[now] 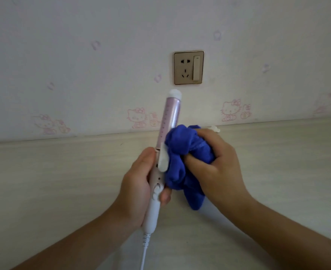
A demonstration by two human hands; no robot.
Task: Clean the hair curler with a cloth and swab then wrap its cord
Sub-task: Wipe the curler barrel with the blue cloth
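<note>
Item one, nearest us: the cord point(145, 248), white and ribbed at its collar, is leaving the curler's lower end and dropping out of sight at the bottom edge.

Item two: the curler point(165, 145) itself, which we are taking as our landmark. We are seeing it raised above the table point(53, 182), tilted so that its tip leans up and slightly right. It is showing a white handle with a slider, a white clamp lever, a pink barrel and a white cap.

Item three: the left hand point(139, 184) is wrapping closed around the curler's handle, thumb end pressing beside the slider.

Item four: the right hand point(215, 162), just right of the curler, is clenching a bunched blue cloth point(182, 158). We are noting the cloth pressing against the right side of the curler, at the lever and the barrel's lower part, with a loose tail hanging below the fist.

Item five: a small white object point(215, 129) is peeking out beyond the right hand on the table; we cannot tell what it is.

Item six, farthest: a gold-framed socket point(189, 67) is sitting on the wall point(82, 55) above the curler's tip, amid pale cartoon-cat wallpaper.
</note>
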